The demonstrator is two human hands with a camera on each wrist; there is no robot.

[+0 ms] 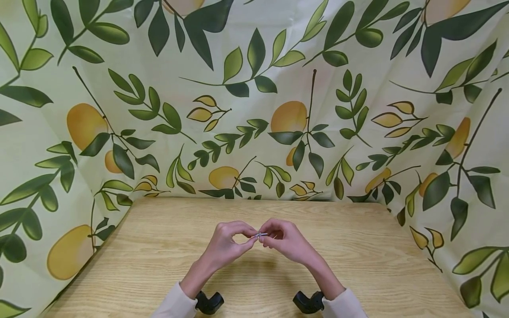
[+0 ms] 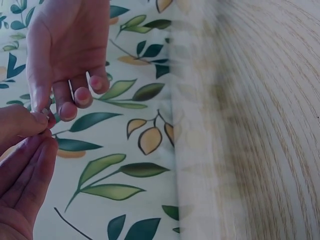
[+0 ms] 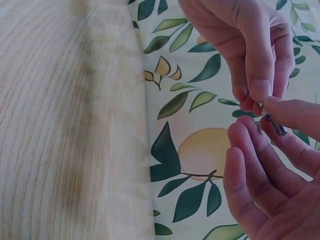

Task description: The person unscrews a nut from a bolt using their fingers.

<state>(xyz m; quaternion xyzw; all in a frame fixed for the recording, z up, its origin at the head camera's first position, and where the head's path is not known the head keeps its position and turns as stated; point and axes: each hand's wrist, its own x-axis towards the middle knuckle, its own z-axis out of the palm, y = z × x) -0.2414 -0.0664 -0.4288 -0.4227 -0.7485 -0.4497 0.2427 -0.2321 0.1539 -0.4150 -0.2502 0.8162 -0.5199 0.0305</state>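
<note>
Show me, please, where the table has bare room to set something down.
The table is bare left of the left hand, right of the right hand, and beyond both, up to the patterned cloth. It is crowded where the hands meet at a threaded metal piece and near the black wrist devices.

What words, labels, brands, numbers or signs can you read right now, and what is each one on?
None can be read in any view.
Threaded metal piece: too small to tell whether it carries a marking.
Left black wrist device, right black wrist device: no lettering can be made out.
Patterned cloth: fruit and leaves, no text visible.
Wooden tabletop: grain only.
</note>
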